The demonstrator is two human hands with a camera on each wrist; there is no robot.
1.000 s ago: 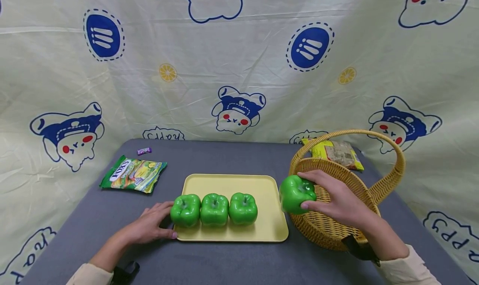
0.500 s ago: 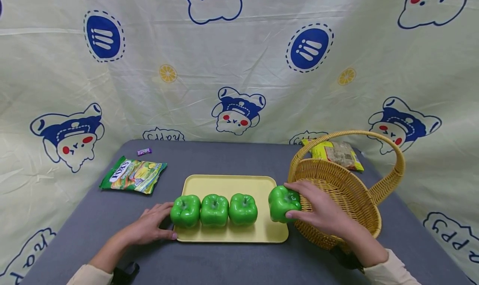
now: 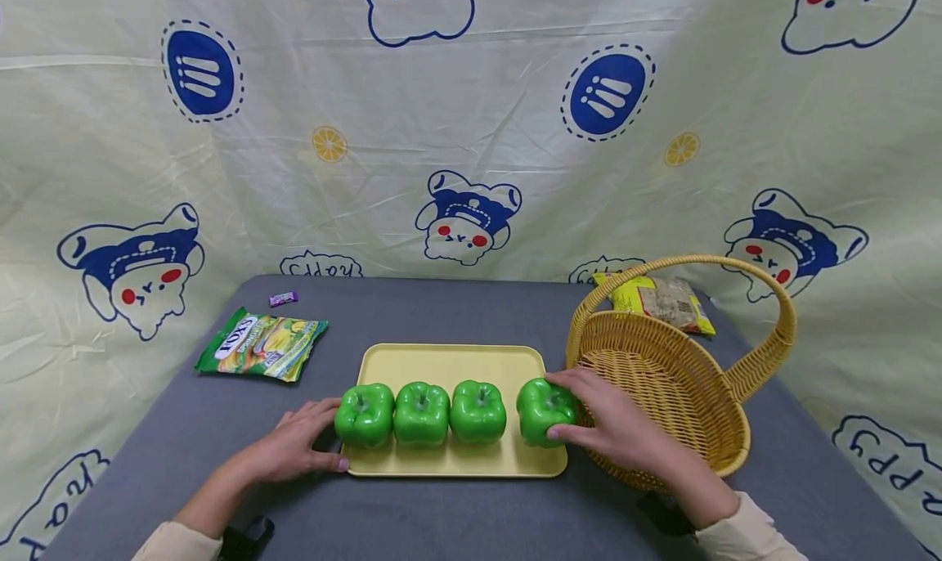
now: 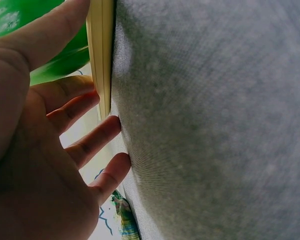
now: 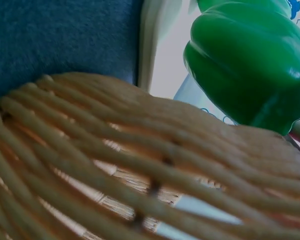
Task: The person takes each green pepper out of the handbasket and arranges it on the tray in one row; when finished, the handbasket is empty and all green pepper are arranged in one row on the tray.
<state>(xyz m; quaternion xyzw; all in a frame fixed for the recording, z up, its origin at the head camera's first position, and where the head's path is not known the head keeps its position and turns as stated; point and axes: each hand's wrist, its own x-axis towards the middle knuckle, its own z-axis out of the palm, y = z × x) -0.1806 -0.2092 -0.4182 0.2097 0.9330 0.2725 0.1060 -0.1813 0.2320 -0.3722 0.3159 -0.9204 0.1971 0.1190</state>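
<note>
My right hand (image 3: pixel 618 422) grips a green bell pepper (image 3: pixel 541 407) between fingers and thumb, at the right end of the pale yellow tray (image 3: pixel 449 360). In the right wrist view this bell pepper (image 5: pixel 250 65) shows beyond the basket's weave; most of the hand is hidden there. Three more bell peppers, left (image 3: pixel 365 415), middle (image 3: pixel 422 414) and right (image 3: pixel 478 411), sit in a row on the tray. A gap separates the held one from them. My left hand (image 3: pixel 298 440) rests at the tray's left edge, its fingers (image 4: pixel 92 142) extended and loosely spread, touching the rim.
A wicker basket (image 3: pixel 636 352) with a tall handle stands right of the tray, under my right forearm. Behind it lies a yellow snack bag (image 3: pixel 662 303). A green packet (image 3: pixel 262 344) and a small purple wrapped sweet (image 3: pixel 283 298) lie at the far left.
My right hand has carried the bell pepper leftward and down from over the basket's edge to the tray's right end. The left hand and the row of three have stayed put.
</note>
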